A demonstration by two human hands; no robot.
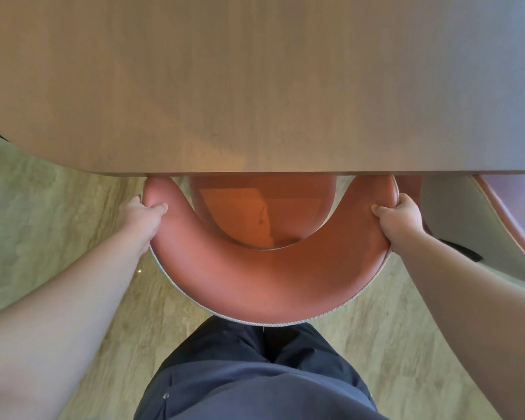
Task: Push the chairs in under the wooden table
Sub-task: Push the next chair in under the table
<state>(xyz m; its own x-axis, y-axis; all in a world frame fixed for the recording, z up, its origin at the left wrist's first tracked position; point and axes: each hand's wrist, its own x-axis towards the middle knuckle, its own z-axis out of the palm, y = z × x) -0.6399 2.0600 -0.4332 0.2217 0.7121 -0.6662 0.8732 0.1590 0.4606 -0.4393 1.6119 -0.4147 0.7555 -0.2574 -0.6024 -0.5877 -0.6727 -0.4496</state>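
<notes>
We hold the chair (270,286) by its curved back, left hand (141,215) and right hand (399,215) gripping each end; the tabletop (255,86) lies straight ahead, the seat partly under it.

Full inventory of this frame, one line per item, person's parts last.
wooden table: 1, light brown, fills the upper half of the view.
orange chair: 1, orange curved backrest with grey outer trim, centre; seat partly under the table edge.
second chair: 1, grey shell with reddish edge, right of the orange chair, partly under the table.
floor: 1, pale wood-pattern, below and around the chairs.
dark trousers: 1, navy, bottom centre.
left hand: 1, grips the left end of the backrest.
right hand: 1, grips the right end of the backrest.
</notes>
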